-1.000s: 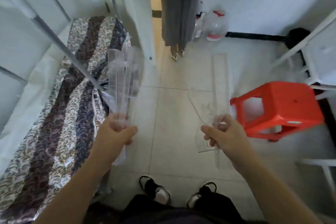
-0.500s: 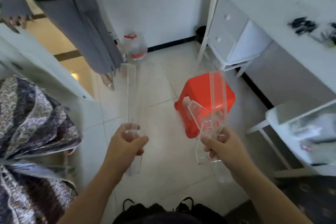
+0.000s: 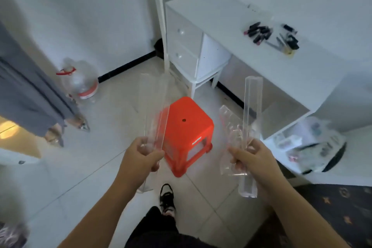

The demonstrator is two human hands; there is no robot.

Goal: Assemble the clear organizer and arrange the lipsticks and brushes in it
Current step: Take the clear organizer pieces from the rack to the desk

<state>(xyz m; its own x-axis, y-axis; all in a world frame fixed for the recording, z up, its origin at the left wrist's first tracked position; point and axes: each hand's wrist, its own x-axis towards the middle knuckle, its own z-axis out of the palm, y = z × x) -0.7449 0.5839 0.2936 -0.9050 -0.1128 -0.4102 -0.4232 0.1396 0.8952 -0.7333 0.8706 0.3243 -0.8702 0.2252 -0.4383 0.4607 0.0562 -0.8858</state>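
My left hand grips a bundle of long clear acrylic strips that stand upright from the fist. In my right hand are more clear organizer parts: one long channel-shaped strip and flat stepped side panels, held upright. Both hands hover at waist height over the tiled floor. A heap of dark lipsticks and several brushes lies on the white desk at the upper right, well beyond my hands.
A red plastic stool stands on the floor between my hands. Drawers sit under the desk's left end. A clear water jug stands by the wall. A person's grey skirt is at the left; a white shelf with clutter at the right.
My view has swung right from the patterned bed toward the desk. Both hands keep their grip on the clear parts. The stool now lies straight ahead and the desk is in full view.
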